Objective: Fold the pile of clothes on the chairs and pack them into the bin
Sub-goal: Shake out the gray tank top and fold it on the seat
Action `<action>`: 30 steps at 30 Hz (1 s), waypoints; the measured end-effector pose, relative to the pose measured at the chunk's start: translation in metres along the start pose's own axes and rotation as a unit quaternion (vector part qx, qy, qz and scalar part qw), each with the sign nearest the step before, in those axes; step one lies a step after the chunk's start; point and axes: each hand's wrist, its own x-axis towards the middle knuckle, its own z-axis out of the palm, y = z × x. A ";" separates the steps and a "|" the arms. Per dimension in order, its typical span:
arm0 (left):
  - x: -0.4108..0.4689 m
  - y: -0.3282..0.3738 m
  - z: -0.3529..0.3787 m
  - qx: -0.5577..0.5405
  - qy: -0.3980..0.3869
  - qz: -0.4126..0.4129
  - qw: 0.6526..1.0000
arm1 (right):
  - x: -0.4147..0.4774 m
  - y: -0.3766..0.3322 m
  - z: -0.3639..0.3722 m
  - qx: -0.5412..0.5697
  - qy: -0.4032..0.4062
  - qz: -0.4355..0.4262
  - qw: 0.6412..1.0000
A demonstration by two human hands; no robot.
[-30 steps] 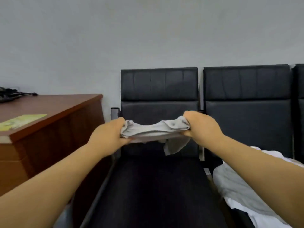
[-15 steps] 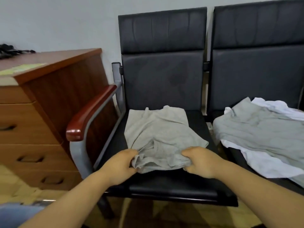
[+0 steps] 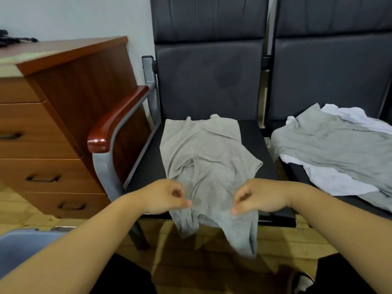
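Observation:
A grey shirt point(image 3: 209, 158) lies spread on the seat of the left black chair point(image 3: 146, 166), its near end hanging over the front edge. My left hand point(image 3: 166, 196) pinches the cloth at the near left. My right hand point(image 3: 257, 196) pinches it at the near right. On the right chair's seat point(image 3: 297, 168) lies the pile of clothes point(image 3: 337, 149), a grey garment over a white one. A blue-grey bin point(image 3: 23, 247) shows at the lower left, partly hidden by my left arm.
A wooden drawer cabinet point(image 3: 53, 128) stands left of the chairs, close to the red-brown armrest point(image 3: 118, 117). Black cables point(image 3: 12, 38) lie on its top. The floor is tan wood. A sandalled foot point(image 3: 301, 282) shows at the bottom right.
The grey shirt went from held bunched in the air to laid on the seat. Both hands pulled its near end towards me, over the seat's front edge. The view tilted down.

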 end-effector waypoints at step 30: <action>-0.014 0.003 -0.005 -0.353 -0.050 -0.058 0.932 | 0.037 0.012 0.011 0.266 0.328 0.025 0.906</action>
